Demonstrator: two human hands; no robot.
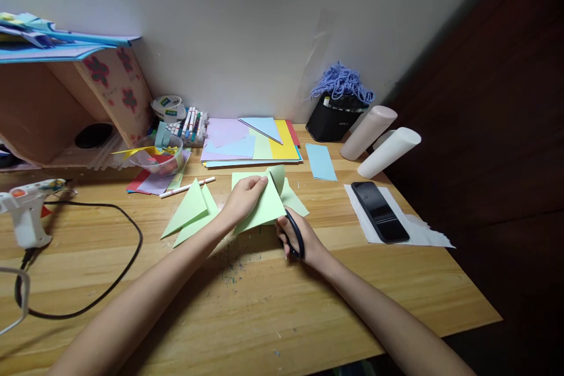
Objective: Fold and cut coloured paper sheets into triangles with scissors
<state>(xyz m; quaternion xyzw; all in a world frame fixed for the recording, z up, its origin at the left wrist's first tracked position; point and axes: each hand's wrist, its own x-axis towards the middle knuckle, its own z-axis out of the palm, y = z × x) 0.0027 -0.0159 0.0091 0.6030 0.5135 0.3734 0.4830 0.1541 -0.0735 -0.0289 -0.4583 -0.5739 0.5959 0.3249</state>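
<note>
My left hand [245, 197] pinches a light green paper [263, 207] between thumb and fingers, above the middle of the table. My right hand [299, 236] is closed round the black handles of the scissors [300, 241]. Their blades are at the paper's right side, where a strip curls up; much of the blades is hidden by the paper. More green paper [294, 200] lies behind on the right. To the left of my left hand, green paper triangles [187, 210] rest on the wood.
A marker [187, 187] lies behind the triangles. Coloured sheets [220, 135] are stacked near the wall. On the right are a phone [379, 211], two rolls [390, 153] and a black holder [333, 120] with blue yarn. A glue gun [29, 214] with a looping cable is left.
</note>
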